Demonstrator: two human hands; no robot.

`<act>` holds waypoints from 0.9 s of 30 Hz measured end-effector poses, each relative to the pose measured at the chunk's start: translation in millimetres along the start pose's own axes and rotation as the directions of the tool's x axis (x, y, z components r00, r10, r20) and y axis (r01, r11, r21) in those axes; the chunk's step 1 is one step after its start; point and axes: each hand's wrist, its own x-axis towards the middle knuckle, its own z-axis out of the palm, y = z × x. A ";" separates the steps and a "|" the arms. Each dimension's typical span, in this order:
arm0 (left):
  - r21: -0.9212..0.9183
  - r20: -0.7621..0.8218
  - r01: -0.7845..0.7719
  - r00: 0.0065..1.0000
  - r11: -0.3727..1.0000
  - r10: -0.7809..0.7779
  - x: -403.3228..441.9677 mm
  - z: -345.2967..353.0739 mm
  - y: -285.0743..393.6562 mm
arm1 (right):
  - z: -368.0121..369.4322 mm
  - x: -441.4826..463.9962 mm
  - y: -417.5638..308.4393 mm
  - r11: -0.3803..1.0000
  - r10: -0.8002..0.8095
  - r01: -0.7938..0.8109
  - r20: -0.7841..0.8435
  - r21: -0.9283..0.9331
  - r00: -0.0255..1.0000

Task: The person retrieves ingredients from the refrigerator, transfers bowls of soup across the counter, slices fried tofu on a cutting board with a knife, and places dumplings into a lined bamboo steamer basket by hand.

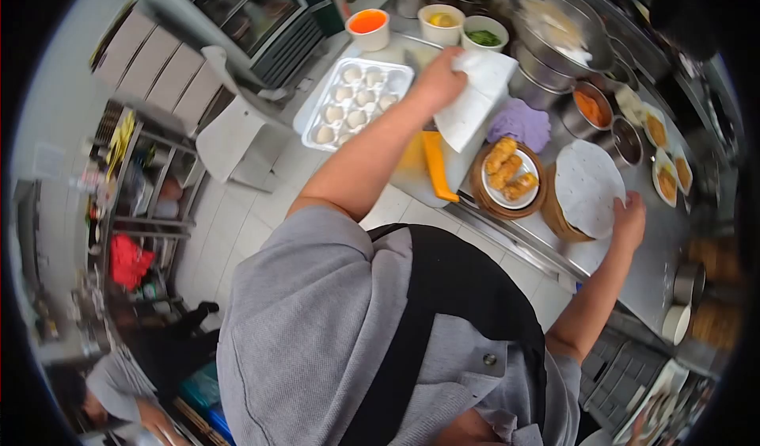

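My left hand is closed on a folded white sheet of paper, which looks like a paper towel, above the counter. At the edge of a round perforated steamer paper, my right hand is closed, thumb against the rim; its other fingers are partly hidden. That paper lies over a bamboo steamer. Between the hands, fried rolls sit on a white plate in another bamboo steamer. Beside them are a purple cloth and an orange-handled tool, possibly a knife.
A white tray of round white pieces lies at the counter's left end. Tubs of orange, yellow and green food line the back. Metal bowls and small filled dishes stand to the right. Another person is at lower left.
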 end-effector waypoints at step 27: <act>-0.279 0.653 -0.882 0.116 0.381 0.748 3.3 190.9 129.7 | -44.4 -31.8 -92.8 0.988 0.043 -0.007 0.237 -0.151 0.970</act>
